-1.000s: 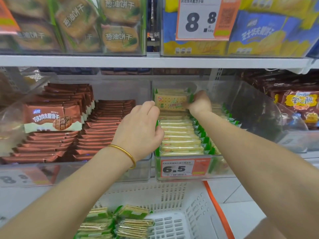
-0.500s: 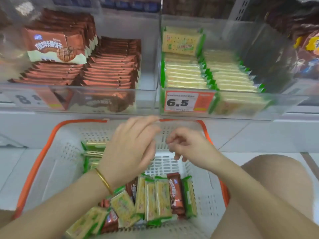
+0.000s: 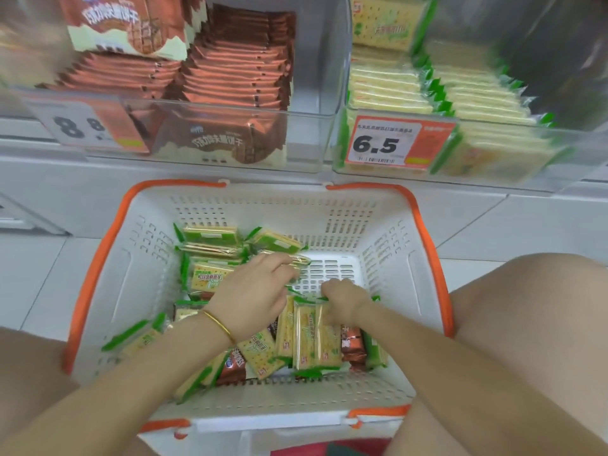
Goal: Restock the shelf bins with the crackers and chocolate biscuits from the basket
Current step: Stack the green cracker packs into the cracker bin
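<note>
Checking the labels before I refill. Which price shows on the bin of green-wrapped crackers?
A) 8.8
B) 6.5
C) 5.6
B: the 6.5 tag hangs on the front of the clear bin holding the green-wrapped crackers; the 8.8 tag is on the chocolate biscuit bin beside it.

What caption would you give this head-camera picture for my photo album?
Left hand and right hand on crackers in the basket, chocolate biscuits among them, stocked bins above.

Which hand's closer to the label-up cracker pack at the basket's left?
Left. The left hand sits just right of the label-up cracker pack; the right hand is farther right, beyond it.
</note>
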`<act>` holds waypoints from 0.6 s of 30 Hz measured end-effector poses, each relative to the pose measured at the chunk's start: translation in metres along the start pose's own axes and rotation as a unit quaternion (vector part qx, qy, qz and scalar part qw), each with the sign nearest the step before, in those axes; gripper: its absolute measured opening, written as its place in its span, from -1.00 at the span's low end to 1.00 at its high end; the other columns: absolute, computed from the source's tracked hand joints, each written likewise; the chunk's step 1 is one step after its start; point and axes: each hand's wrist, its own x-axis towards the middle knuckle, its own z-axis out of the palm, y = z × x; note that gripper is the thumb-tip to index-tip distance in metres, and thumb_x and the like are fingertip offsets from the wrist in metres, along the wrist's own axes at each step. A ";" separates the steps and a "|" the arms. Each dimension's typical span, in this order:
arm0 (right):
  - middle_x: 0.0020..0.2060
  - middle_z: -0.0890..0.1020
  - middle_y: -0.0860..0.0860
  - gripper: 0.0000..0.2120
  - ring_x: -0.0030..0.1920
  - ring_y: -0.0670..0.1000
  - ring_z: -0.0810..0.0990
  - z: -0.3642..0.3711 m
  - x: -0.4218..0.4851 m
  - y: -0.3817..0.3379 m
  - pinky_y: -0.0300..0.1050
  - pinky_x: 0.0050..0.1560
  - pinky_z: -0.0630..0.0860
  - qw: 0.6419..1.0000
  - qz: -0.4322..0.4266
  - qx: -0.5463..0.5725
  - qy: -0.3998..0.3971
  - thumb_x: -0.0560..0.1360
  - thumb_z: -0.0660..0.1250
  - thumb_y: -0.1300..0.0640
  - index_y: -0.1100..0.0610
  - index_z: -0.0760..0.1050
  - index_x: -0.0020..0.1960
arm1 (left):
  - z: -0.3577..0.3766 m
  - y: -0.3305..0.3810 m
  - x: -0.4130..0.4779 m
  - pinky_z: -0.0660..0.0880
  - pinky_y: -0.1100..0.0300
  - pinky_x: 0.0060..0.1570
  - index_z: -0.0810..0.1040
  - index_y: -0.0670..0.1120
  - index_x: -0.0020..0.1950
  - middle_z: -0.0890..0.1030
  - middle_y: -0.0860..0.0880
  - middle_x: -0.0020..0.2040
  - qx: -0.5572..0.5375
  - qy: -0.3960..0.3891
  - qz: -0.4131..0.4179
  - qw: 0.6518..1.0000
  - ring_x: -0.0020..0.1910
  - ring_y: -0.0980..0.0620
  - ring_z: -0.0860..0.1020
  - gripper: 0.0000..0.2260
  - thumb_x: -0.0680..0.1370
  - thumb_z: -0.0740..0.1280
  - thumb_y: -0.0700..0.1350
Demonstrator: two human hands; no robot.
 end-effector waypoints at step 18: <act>-0.20 0.45 0.10 -0.92 -0.26 -0.01 0.56 -0.124 -0.082 -0.011 -0.18 -0.27 0.60 0.901 -0.144 0.407 0.049 0.48 0.41 0.20 0.12 0.51 -0.08 | -0.002 0.017 0.018 0.41 0.12 -0.30 0.51 -0.11 0.04 0.44 0.12 -0.36 -0.429 -0.062 -0.182 0.883 -0.34 0.07 0.42 -0.86 0.56 0.30 -0.07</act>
